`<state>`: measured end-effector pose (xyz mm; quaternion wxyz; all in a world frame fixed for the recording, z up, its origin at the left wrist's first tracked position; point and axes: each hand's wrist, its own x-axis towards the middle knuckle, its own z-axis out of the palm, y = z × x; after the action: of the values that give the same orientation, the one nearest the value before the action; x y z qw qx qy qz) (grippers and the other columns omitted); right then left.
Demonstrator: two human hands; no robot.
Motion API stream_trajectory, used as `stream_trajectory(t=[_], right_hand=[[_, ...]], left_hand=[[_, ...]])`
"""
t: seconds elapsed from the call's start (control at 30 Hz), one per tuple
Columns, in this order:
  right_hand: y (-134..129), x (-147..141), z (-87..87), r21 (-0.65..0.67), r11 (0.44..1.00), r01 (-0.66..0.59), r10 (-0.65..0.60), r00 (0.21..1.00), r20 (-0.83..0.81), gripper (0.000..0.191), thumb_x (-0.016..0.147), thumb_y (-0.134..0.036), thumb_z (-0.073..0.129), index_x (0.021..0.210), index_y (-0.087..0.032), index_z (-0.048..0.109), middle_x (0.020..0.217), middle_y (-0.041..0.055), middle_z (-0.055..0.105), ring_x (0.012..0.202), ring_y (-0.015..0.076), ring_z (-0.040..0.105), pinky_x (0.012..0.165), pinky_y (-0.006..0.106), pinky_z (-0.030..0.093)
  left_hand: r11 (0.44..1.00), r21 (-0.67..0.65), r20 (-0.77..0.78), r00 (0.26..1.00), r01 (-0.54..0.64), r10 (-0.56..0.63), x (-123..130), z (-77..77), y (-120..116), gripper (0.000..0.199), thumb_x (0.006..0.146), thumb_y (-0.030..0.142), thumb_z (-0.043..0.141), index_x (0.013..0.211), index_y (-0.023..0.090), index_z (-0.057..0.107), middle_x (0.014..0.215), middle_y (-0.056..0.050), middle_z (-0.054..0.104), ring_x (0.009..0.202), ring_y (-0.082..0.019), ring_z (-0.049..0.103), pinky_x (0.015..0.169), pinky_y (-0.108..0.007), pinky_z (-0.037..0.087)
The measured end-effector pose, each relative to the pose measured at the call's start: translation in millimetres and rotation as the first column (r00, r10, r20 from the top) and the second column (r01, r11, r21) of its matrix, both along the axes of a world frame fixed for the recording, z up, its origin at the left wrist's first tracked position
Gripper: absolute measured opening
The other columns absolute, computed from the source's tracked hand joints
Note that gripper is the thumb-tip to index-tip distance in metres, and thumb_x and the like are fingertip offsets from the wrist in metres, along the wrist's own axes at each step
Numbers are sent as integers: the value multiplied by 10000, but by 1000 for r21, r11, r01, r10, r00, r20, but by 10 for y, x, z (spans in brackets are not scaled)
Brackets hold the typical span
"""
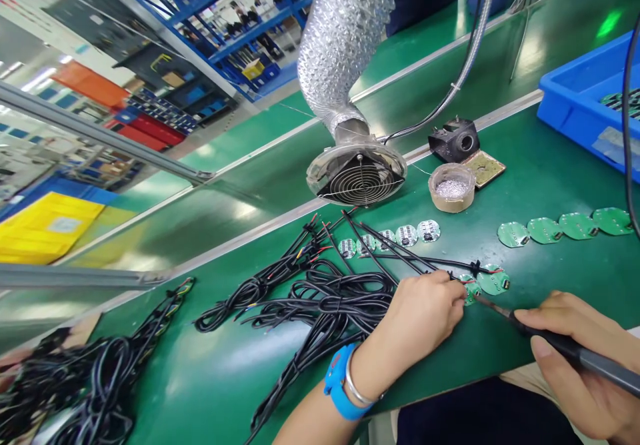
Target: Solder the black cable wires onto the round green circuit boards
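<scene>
Two containers stand toward your table's point(175, 378) far edge: a blue bin point(575, 120) at the right end, holding boards point(621, 102), and a round pot point(453, 200) of silvery bits point(451, 188). Your left hand's point(427, 306) fingers close on a cable point(452, 276) at a green board point(471, 290) toward the near edge; your right hand point(587, 358) grips an iron point(556, 342), tip at that board.

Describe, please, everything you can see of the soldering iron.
The soldering iron has a smooth black handle, dark grey toward the rear, and a slim metal front end, brownish in places, narrowing to a fine tip. It lies slanted in the right hand, gripped near the front of the handle. The tip points at a small green circuit board; whether they touch is unclear. Its rear end is out of view.
</scene>
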<state>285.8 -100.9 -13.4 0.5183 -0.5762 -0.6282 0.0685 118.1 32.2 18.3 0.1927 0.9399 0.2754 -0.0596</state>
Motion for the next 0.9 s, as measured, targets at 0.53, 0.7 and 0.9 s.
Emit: stream_trajectory(t=[0.53,0.7,0.9], right_hand=[[49,-96,-1,38,999,18,-21,997,73,262,826,-103,542,1045,-209,639,767,23,653,641,146,623,540,275,522],[66,-119,11,47,999,16,-19,999,49,216,827,-82,542,995,-172,645,764,23,648,645,127,622,550,252,519],[70,-124,44,58,998,14,-18,998,66,210,836,-91,537,1002,-166,641,740,22,630,616,125,599,523,249,502]], left_hand=[[988,144,-70,997,49,-39,44,-67,-9,178,950,244,470,880,181,621,879,-15,667,745,-196,673,549,-297,466],[990,134,-63,998,38,-30,43,-76,-5,181,949,250,467,874,191,621,879,-5,669,743,-196,674,545,-299,472],[992,122,-59,998,-12,20,50,-81,-49,169,941,240,471,869,188,615,872,-7,667,732,-196,672,571,-298,489]])
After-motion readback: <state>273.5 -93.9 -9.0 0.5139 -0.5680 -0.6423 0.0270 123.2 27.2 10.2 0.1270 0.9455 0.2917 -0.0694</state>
